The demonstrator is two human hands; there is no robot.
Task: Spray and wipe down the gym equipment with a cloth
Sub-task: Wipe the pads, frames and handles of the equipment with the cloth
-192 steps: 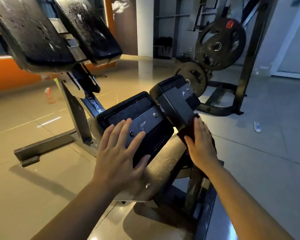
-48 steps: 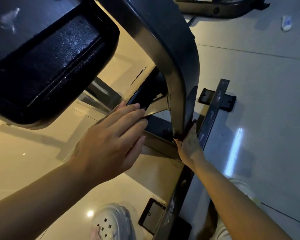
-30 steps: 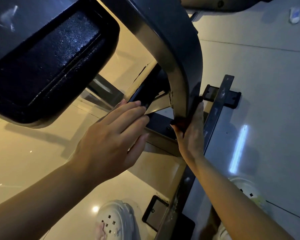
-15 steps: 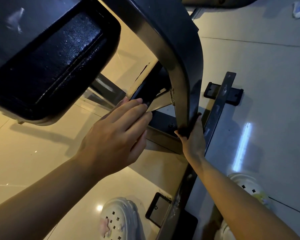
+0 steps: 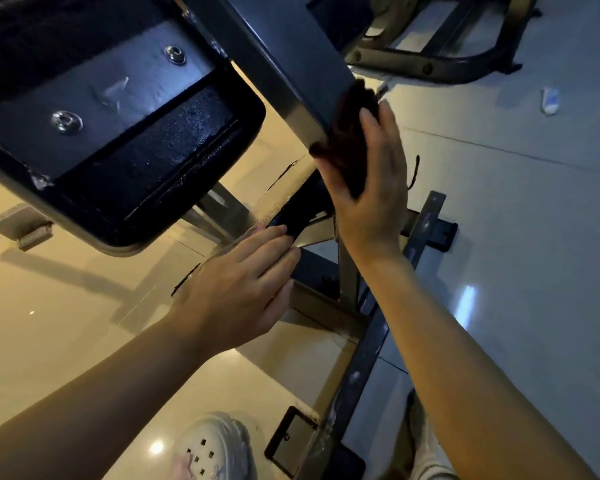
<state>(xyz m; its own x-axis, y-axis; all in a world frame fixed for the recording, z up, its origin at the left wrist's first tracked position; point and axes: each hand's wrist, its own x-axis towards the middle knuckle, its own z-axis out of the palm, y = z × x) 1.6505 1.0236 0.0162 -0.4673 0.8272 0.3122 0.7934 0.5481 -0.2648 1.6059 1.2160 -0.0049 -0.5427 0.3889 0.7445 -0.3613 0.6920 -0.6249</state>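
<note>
The cloth is dark maroon, almost black in the dim light. The frame beam it lies against is dark grey-blue steel. The pad is black with a pebbled, glossy texture — its mounting plate is plain silver-grey. The floor is pale grey tile on the right, warm yellow-beige on the left. A clog near the bottom edge is white — dotted with square holes.

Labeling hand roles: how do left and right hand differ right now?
The right hand presses a dark cloth against the angled frame bar, raised high; the left hand holds nothing and rests low on the frame brace. Both have straight fingers and touch the machine.
</note>
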